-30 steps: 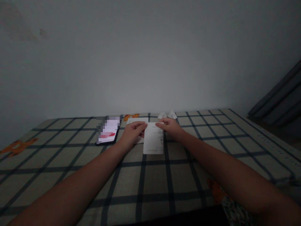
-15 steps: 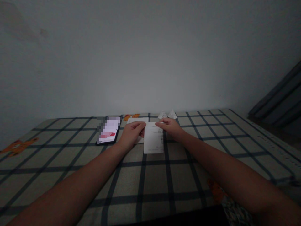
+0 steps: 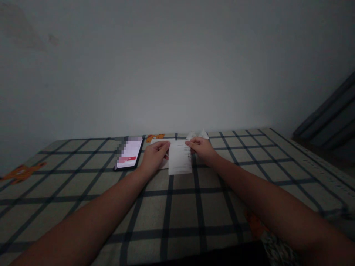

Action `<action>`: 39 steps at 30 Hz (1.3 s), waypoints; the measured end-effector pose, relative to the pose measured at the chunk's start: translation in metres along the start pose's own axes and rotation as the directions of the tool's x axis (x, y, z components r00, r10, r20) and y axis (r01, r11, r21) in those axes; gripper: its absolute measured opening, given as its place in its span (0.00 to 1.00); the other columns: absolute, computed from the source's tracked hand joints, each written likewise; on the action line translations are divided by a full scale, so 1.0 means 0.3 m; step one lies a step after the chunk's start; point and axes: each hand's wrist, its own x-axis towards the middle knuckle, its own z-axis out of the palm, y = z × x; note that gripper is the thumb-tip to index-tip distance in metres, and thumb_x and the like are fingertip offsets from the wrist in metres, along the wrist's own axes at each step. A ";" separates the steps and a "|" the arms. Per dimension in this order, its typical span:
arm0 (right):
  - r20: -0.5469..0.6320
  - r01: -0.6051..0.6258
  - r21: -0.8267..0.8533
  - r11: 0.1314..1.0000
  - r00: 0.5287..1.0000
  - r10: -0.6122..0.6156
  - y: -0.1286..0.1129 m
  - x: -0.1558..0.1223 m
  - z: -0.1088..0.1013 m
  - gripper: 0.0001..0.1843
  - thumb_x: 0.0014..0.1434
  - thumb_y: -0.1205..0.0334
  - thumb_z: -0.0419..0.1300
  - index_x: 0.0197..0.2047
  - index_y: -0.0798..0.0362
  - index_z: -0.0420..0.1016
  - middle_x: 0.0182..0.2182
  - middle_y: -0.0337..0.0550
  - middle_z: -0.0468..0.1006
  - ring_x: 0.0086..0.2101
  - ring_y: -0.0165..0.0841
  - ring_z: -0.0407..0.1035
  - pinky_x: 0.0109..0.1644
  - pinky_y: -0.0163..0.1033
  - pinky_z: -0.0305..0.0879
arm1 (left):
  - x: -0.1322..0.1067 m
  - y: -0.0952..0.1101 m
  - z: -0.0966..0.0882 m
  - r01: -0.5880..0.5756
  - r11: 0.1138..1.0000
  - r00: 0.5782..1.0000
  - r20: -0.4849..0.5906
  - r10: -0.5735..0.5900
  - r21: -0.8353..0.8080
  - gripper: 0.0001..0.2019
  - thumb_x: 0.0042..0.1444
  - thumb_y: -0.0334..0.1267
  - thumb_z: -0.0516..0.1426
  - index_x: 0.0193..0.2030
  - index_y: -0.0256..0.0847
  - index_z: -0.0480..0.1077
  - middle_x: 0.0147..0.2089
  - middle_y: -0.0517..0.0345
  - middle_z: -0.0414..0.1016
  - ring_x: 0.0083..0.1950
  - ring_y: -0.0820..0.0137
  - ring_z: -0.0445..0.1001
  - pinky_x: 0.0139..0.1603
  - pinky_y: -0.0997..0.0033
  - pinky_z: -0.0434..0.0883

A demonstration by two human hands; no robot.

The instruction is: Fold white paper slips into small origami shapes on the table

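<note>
A small white paper slip [image 3: 179, 159] with faint print lies on the checked bedsheet [image 3: 177, 210]. My left hand [image 3: 153, 155] pinches its far left corner, fingers closed. My right hand [image 3: 202, 149] pinches the far right corner the same way. Both forearms stretch forward from the bottom of the view. Another white sheet [image 3: 160, 142] shows partly under my left hand.
A phone [image 3: 128, 153] with a lit screen lies just left of my left hand. Two small folded white paper pieces [image 3: 197, 135] sit beyond my right hand near the wall. A grey wall rises behind the bed. Dark slanted panels [image 3: 330, 122] stand at the right.
Both hands have slid the slip a little away from me, toward the wall. The grip on its two far corners is unchanged.
</note>
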 end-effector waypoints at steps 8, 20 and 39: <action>0.026 0.093 -0.146 0.985 0.996 -0.090 -0.005 -0.006 -0.012 0.14 0.47 0.52 0.59 0.23 0.55 0.64 0.18 0.35 0.67 0.20 0.25 0.62 0.26 0.32 0.57 | 0.000 -0.001 -0.001 0.072 0.990 0.996 0.065 -0.064 -0.124 0.17 0.47 0.48 0.57 0.36 0.35 0.72 0.29 0.54 0.73 0.25 0.72 0.69 0.24 0.73 0.67; 0.018 0.020 -0.041 0.999 1.000 -0.019 -0.004 -0.005 -0.010 0.16 0.45 0.50 0.60 0.26 0.55 0.67 0.22 0.37 0.70 0.23 0.26 0.63 0.28 0.33 0.61 | 0.008 -0.025 0.003 0.105 0.973 0.993 0.077 -0.091 -0.204 0.19 0.44 0.48 0.59 0.39 0.36 0.72 0.32 0.53 0.75 0.27 0.72 0.70 0.25 0.73 0.66; 0.142 -0.079 0.110 0.991 0.988 0.064 0.000 -0.006 -0.005 0.16 0.46 0.50 0.59 0.31 0.56 0.71 0.27 0.40 0.71 0.26 0.26 0.65 0.31 0.34 0.63 | 0.012 -0.037 0.001 0.122 0.964 0.990 0.092 -0.103 -0.234 0.18 0.47 0.46 0.58 0.40 0.35 0.71 0.34 0.52 0.74 0.30 0.73 0.70 0.28 0.74 0.65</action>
